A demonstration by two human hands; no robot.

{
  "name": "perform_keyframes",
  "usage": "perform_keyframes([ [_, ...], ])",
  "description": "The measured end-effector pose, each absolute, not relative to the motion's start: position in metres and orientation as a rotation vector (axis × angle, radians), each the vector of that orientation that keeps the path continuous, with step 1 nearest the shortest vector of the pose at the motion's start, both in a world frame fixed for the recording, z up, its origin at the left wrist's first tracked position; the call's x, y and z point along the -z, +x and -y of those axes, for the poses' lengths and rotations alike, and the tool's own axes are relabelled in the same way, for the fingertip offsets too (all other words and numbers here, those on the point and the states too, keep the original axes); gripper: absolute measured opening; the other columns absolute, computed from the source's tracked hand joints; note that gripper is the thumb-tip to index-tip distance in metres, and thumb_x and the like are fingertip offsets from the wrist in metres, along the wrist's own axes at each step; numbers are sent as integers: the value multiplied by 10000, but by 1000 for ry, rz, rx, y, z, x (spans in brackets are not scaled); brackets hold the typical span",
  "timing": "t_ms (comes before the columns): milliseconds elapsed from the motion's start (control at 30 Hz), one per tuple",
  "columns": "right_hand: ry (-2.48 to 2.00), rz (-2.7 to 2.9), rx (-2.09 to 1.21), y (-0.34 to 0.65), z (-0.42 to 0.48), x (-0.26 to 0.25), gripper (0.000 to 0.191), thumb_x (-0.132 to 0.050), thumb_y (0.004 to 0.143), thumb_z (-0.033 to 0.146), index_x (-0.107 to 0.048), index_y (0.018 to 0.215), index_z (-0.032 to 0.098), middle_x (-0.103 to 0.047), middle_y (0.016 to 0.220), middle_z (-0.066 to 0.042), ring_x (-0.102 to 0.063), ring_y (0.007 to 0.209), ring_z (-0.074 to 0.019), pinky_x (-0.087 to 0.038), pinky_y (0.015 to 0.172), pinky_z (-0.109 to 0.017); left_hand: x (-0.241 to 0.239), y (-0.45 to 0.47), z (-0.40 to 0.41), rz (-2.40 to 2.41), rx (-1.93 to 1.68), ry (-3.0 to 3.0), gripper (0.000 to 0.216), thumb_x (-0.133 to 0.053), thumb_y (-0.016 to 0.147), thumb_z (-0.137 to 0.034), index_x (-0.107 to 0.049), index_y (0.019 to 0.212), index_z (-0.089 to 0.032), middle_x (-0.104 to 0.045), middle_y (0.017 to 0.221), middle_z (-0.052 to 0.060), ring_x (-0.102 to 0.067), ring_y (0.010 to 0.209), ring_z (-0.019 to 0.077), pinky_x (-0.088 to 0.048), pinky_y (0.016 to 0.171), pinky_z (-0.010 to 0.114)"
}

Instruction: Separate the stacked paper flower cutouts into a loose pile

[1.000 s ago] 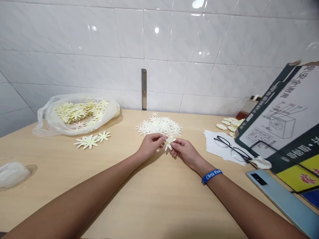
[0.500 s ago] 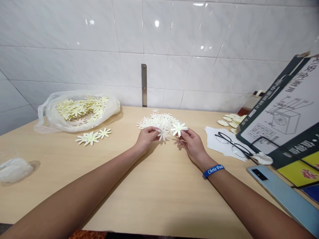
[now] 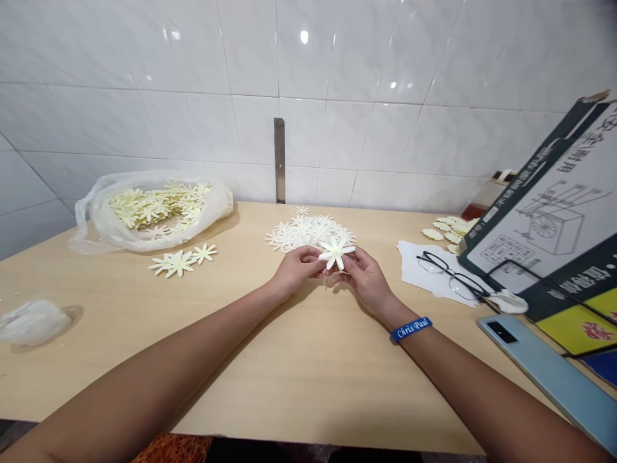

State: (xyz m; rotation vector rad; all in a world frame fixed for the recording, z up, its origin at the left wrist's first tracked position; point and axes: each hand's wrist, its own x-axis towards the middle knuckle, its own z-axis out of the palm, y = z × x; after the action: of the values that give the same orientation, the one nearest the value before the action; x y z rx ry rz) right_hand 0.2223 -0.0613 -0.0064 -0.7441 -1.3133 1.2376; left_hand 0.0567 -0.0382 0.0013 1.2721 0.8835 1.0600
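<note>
A pale yellow-white flower cutout (image 3: 336, 252) with pointed petals is between my hands. My right hand (image 3: 362, 275) pinches it at its right side. My left hand (image 3: 301, 270) is closed close against its left side, and the white flower it held is mostly hidden behind the yellowish one. Just behind my hands lies a heap of white flower cutouts (image 3: 308, 230). On the table to the left are a few yellowish flower cutouts (image 3: 179, 262), apart from my left hand.
At the back left, an open plastic bag (image 3: 103, 239) holds many yellowish flowers. A crumpled clear bag (image 3: 36, 323) lies at the left. To the right are white paper (image 3: 409, 267), eyeglasses (image 3: 450, 276), a light-blue phone (image 3: 544, 373), a leaning box (image 3: 544, 251) and scalloped yellowish pieces (image 3: 446, 226).
My hands have come together. The yellowish flower in my right hand has moved left, now in front of the white flower in my left hand.
</note>
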Motion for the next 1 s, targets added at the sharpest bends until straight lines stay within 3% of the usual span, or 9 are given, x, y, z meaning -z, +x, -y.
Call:
perform_keyframes([
  [233,-812,1267,-1176,225,57,8,288,-708,752,474,-603,791,208,-648,710,-11,-606,623,-147,-514,639,-309,3,52,26,-965,-1183,1188,197,-753,653,-222,-616,768,-137,-627,671,-3,-585,606,93,-485,654,253],
  [533,-969,1175,-1038,229,55,6,296,-673,742,486,-576,761,207,-598,689,-3,-546,605,-142,-475,600,-295,2,40,12,-1107,-1365,1157,129,-667,711,-154,-602,822,-140,-623,722,10,-627,607,107,-539,709,301],
  [700,-948,1162,-1035,231,52,9,264,-670,761,466,-604,791,212,-628,777,-17,-595,760,-164,-510,737,-316,6,27,-5,-1223,-1428,1144,104,-675,688,-160,-626,778,-143,-644,721,33,-642,639,132,-531,704,308],
  [800,-939,1104,-1098,233,50,10,273,-692,744,463,-626,864,227,-641,917,-25,-611,913,-183,-504,844,-342,9,19,-12,-1300,-1456,1150,115,-671,692,-198,-669,797,-152,-673,821,59,-645,682,150,-519,745,333],
  [1000,-1048,997,-1014,237,45,14,248,-707,718,432,-606,799,221,-610,910,-18,-595,894,-183,-518,760,-319,5,16,-6,-1471,-1587,1433,164,-600,754,-215,-705,879,-220,-622,1181,82,-589,1057,233,-426,968,372],
])
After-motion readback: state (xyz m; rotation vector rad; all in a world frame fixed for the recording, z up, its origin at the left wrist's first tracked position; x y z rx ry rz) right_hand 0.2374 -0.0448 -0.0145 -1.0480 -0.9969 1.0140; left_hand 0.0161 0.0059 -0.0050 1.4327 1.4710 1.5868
